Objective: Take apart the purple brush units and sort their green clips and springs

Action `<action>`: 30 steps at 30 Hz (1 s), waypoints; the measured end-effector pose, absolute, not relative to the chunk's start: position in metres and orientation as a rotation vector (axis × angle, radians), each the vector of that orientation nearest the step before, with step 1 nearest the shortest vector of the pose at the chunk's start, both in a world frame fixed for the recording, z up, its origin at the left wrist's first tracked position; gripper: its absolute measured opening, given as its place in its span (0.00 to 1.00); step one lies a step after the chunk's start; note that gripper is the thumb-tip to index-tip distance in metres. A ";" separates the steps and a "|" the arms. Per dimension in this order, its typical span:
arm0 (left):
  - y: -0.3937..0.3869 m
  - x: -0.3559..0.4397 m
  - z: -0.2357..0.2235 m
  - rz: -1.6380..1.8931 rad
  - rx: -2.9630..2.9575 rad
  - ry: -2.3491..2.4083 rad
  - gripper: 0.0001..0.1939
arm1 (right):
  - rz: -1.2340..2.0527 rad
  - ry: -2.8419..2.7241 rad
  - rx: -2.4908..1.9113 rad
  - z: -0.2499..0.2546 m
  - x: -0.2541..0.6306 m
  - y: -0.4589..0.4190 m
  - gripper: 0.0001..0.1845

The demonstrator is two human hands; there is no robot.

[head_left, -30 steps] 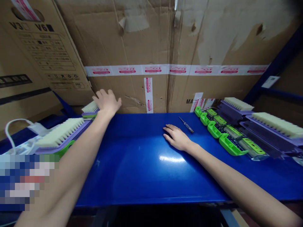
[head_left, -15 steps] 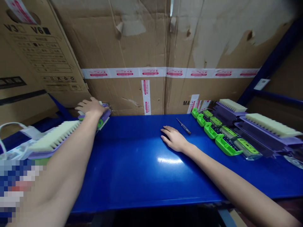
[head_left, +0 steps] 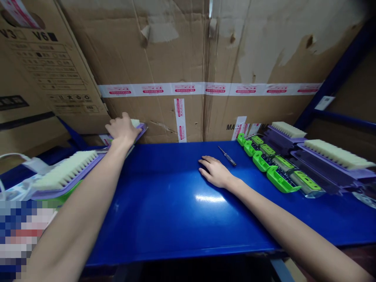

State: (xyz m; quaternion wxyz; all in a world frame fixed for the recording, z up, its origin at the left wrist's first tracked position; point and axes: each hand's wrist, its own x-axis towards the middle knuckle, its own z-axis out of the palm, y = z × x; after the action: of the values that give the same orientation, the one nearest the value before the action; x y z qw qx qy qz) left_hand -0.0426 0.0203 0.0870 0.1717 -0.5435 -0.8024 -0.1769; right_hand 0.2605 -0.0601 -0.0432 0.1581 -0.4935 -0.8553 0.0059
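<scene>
Torn cardboard (head_left: 164,58) banded with red-and-white tape (head_left: 163,89) walls the far side of a glossy blue tabletop (head_left: 164,227), a blue post (head_left: 335,76) slanting at right.

Screwdriver (head_left: 227,156) on table (head_left: 164,211), 2 left-side brushes (head_left: 66,169), 2 right-side brushes (head_left: 337,154), cardboard (head_left: 152,58) behind table

Purple brush base (head_left: 142,131) looks plastic, tabletop (head_left: 164,211) v. glossy, cardbd (head_left: 152,64) matt.
</scene>
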 end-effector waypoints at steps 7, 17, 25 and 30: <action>0.005 -0.005 0.058 -0.367 -2.110 -1.626 0.32 | 0.077 -2.374 -1.351 -0.047 0.263 -0.058 0.28; -0.037 0.050 0.003 -0.406 -2.421 -0.551 0.21 | -0.198 -2.281 -1.085 -0.035 0.282 -0.052 0.49; -0.028 0.037 -0.004 -0.494 -2.487 -0.753 0.31 | -0.184 -2.412 -0.994 -0.026 0.273 -0.056 0.49; -0.023 0.031 -0.005 -0.465 -2.533 -0.653 0.29 | -0.092 -2.461 -0.988 -0.017 0.281 -0.058 0.50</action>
State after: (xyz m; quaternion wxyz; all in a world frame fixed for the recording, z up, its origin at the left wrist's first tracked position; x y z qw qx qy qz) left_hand 0.0307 -0.0235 -0.0048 0.2400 -0.9255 -0.2385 -0.1700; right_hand 0.2807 -0.0580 -0.0170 0.2418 -0.3614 -0.8999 -0.0335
